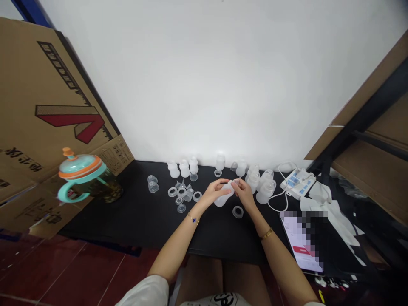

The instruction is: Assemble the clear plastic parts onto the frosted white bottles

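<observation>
The left forearm [174, 248] and right forearm [282, 263] extend over a black bench [137, 212]. The left hand [214, 192] is clamped on a frosted translucent plastic bottle [223, 197], holding it tilted so its neck faces the right hand [244, 192]. The right fingers close at the neck; what they pinch is too small to identify. A clear silicone ring [237, 211] lies just beneath the right hand.
</observation>
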`<move>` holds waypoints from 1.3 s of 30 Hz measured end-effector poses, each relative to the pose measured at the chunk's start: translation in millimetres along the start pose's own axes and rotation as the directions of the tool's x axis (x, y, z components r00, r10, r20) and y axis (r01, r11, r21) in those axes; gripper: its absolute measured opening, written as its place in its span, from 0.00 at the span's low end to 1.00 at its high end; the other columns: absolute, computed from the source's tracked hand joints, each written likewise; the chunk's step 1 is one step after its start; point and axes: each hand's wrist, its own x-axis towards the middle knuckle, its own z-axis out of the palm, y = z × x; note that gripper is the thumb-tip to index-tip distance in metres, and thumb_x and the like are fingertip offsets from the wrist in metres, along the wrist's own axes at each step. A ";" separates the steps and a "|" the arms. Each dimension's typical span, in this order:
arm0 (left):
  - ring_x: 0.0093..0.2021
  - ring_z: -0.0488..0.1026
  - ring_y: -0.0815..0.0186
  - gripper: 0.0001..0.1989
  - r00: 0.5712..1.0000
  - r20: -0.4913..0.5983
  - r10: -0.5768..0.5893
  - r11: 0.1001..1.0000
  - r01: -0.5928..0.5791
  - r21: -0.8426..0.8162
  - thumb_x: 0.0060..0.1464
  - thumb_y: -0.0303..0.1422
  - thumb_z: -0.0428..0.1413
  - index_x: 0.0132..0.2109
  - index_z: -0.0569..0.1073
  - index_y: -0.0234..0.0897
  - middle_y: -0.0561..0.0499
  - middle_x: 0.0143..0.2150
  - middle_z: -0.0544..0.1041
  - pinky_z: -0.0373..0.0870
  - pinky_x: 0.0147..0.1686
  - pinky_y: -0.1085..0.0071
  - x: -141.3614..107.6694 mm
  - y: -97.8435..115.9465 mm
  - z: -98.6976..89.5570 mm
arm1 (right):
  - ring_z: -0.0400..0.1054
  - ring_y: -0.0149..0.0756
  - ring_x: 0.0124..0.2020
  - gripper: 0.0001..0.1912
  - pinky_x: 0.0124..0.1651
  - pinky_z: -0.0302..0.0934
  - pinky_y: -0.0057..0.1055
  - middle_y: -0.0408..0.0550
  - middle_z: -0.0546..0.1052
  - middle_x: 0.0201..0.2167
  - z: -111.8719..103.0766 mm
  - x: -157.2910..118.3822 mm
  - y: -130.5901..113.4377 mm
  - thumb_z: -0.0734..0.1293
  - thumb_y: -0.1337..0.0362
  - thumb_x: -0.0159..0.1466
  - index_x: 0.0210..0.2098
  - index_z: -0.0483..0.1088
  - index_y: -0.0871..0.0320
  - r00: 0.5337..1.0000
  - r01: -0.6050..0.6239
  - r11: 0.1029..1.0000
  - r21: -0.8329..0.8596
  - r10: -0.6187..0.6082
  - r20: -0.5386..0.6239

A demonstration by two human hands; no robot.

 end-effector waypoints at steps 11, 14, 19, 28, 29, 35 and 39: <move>0.38 0.80 0.60 0.35 0.998 0.003 -0.066 0.996 0.066 -0.059 0.37 0.41 0.75 0.52 0.76 0.33 0.43 0.40 0.84 0.72 0.40 0.68 -0.2 4.0 -1.2 | 0.52 0.29 0.19 0.25 0.23 0.45 0.29 0.36 0.61 0.16 -2.1 3.5 2.5 0.71 0.39 0.58 0.26 0.66 0.55 1.000 0.004 0.995 -0.103 -0.004 -0.005; 0.37 0.80 0.60 0.34 0.998 0.000 -0.058 0.995 0.057 -0.079 0.36 0.39 0.76 0.51 0.76 0.32 0.43 0.40 0.84 0.72 0.42 0.67 1.1 2.4 -2.0 | 0.52 0.29 0.19 0.25 0.23 0.45 0.29 0.36 0.61 0.15 -2.9 4.6 3.2 0.71 0.40 0.58 0.26 0.66 0.54 1.000 -0.002 0.994 -0.110 0.002 0.001; 0.39 0.81 0.59 0.33 0.999 0.008 -0.032 0.996 0.033 -0.080 0.37 0.37 0.75 0.51 0.77 0.32 0.43 0.40 0.84 0.73 0.44 0.65 3.4 -1.8 -3.2 | 0.51 0.28 0.19 0.24 0.23 0.44 0.29 0.35 0.60 0.15 -3.3 5.8 2.6 0.72 0.40 0.57 0.25 0.66 0.54 1.000 -0.015 0.995 -0.097 0.015 0.002; 0.41 0.82 0.55 0.32 1.000 0.002 0.030 0.997 -0.029 -0.065 0.37 0.35 0.75 0.51 0.77 0.31 0.41 0.41 0.84 0.74 0.47 0.61 8.3 -13.5 -5.7 | 0.48 0.27 0.19 0.25 0.24 0.43 0.29 0.34 0.58 0.15 -2.4 5.8 -0.8 0.74 0.40 0.54 0.25 0.66 0.55 0.998 -0.049 0.995 -0.091 0.047 -0.029; 0.41 0.82 0.55 0.32 0.999 0.001 0.040 0.997 -0.040 -0.061 0.37 0.35 0.75 0.51 0.77 0.31 0.41 0.41 0.84 0.74 0.48 0.61 8.6 -14.3 -5.8 | 0.47 0.27 0.19 0.26 0.24 0.42 0.29 0.34 0.58 0.15 -2.2 5.9 -0.9 0.74 0.39 0.54 0.25 0.67 0.55 0.998 -0.053 0.994 -0.091 0.050 -0.034; 0.44 0.82 0.54 0.32 0.997 0.001 0.071 0.997 -0.071 -0.029 0.39 0.35 0.75 0.52 0.77 0.31 0.40 0.44 0.84 0.75 0.50 0.60 8.8 -17.0 -6.5 | 0.46 0.27 0.19 0.26 0.24 0.42 0.29 0.33 0.56 0.15 -1.9 6.6 0.3 0.74 0.39 0.52 0.25 0.66 0.54 0.997 -0.062 0.993 -0.098 0.058 -0.044; 0.45 0.82 0.54 0.31 0.996 0.000 0.089 0.996 -0.089 -0.004 0.40 0.35 0.74 0.52 0.77 0.31 0.39 0.45 0.84 0.75 0.50 0.60 7.8 -15.8 -4.9 | 0.47 0.28 0.20 0.25 0.24 0.42 0.29 0.33 0.57 0.15 -1.8 6.4 1.7 0.74 0.40 0.53 0.25 0.66 0.54 0.997 -0.072 0.994 -0.084 0.069 -0.044</move>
